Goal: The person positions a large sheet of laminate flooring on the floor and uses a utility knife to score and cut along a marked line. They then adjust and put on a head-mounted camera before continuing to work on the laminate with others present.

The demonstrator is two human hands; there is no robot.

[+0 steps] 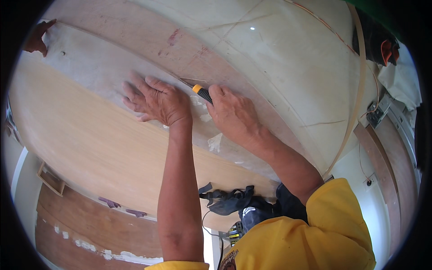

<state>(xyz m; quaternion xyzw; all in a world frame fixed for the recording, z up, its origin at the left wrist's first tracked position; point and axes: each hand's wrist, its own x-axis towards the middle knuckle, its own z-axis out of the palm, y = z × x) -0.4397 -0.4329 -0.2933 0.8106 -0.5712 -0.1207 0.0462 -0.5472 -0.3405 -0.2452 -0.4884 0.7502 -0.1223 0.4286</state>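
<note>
My right hand [234,112] is closed around the black and yellow handle of a utility knife [203,93]. The knife's thin blade points up and left, against the long edge where a greyish-white sheet [103,56] meets a reddish-brown board [189,49]. Just left of the knife, my left hand [157,99] lies flat on the sheet with its fingers spread. Pale torn patches [215,142] show on the sheet's surface below the right hand. A light wood-grain panel [99,117] runs along the near side of the sheet.
A thin wood-coloured strip [360,67] curves down the right side of the pale floor [288,54]. Dark straps [231,200] lie by my body. A dark reddish-brown object [39,38] rests at the far left end. Brown boards [382,166] stand at the right.
</note>
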